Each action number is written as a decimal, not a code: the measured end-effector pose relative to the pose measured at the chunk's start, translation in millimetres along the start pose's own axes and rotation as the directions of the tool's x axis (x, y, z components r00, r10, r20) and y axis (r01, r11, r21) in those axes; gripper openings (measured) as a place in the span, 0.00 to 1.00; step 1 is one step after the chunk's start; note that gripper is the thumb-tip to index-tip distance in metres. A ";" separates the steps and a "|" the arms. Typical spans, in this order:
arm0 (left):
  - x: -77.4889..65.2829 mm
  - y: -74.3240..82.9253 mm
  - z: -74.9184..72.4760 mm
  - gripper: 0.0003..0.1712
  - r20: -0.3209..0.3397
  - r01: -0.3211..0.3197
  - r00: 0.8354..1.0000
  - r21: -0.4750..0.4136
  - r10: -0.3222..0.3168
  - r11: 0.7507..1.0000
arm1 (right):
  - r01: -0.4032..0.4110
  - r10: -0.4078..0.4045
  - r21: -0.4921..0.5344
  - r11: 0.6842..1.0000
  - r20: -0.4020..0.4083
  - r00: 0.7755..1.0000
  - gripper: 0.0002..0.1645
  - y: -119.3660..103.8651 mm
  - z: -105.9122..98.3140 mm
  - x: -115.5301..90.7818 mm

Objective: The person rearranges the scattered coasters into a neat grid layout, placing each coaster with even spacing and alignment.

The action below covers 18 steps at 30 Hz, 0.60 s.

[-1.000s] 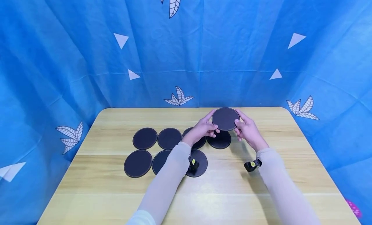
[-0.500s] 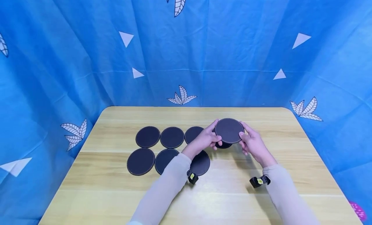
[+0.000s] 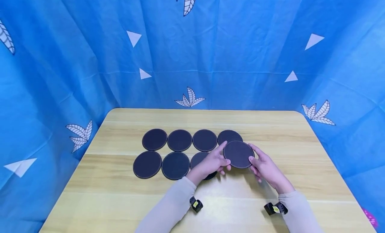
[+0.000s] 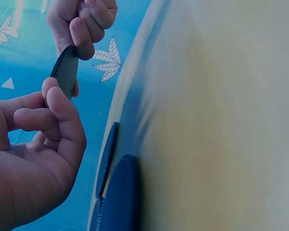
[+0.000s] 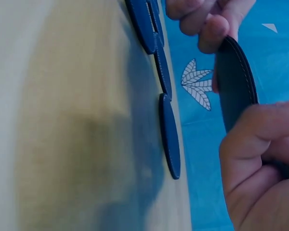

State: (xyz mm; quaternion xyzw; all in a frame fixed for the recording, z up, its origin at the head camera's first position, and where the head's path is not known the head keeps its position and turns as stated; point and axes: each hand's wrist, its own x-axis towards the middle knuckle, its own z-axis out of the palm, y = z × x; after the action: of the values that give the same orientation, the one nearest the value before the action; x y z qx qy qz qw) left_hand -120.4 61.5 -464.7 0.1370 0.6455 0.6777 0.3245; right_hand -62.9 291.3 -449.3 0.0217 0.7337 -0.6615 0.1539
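A round black coaster (image 3: 238,154) with a stitched rim is held above the table between both hands. My left hand (image 3: 212,162) pinches its left edge, and my right hand (image 3: 266,167) pinches the right edge. In the left wrist view the coaster (image 4: 66,74) appears nearly edge-on, clear of the tabletop. The right wrist view shows its underside and the dark rim of the coaster (image 5: 236,79) between the two hands. Just behind it lies another coaster (image 3: 230,135), partly covered. My left hand and wrist overlap a coaster (image 3: 198,158) in the front row.
Several matching coasters lie flat in two rows, among them a back-left coaster (image 3: 154,139) and a front-left coaster (image 3: 147,164). They rest on a light wooden table (image 3: 105,199). A blue patterned curtain (image 3: 240,42) surrounds its back and sides.
Both hands have brought the held coaster down and toward the person, from over the back row's right end to just in front of it. The camera view has shifted slightly.
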 end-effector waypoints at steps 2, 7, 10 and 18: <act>-6.2 -5.0 2.1 0.49 0.019 0.013 1.000 0.016 -0.014 1.000 | -0.037 0.037 0.011 0.999 0.023 0.999 0.39 5.5 1.3 -6.3; -17.9 -14.8 6.0 0.48 0.050 0.059 0.997 0.063 -0.062 0.996 | -0.098 0.094 0.039 0.994 0.089 0.992 0.41 17.9 5.5 -17.5; -22.5 -17.3 8.2 0.48 0.044 0.108 0.993 0.100 -0.113 0.989 | -0.113 0.109 0.025 0.993 0.122 0.987 0.42 22.4 8.7 -20.6; -26.5 -21.8 17.9 0.45 -0.033 0.170 0.985 0.130 -0.167 0.977 | -0.148 0.147 -0.002 0.989 0.112 0.983 0.42 28.6 12.6 -17.7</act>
State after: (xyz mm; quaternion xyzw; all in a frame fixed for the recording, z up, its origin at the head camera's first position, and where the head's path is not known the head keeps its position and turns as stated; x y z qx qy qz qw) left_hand -84.0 58.2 -477.3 0.0956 0.7018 0.6049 0.3638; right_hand -36.8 285.6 -473.3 0.0394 0.7181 -0.6508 0.2434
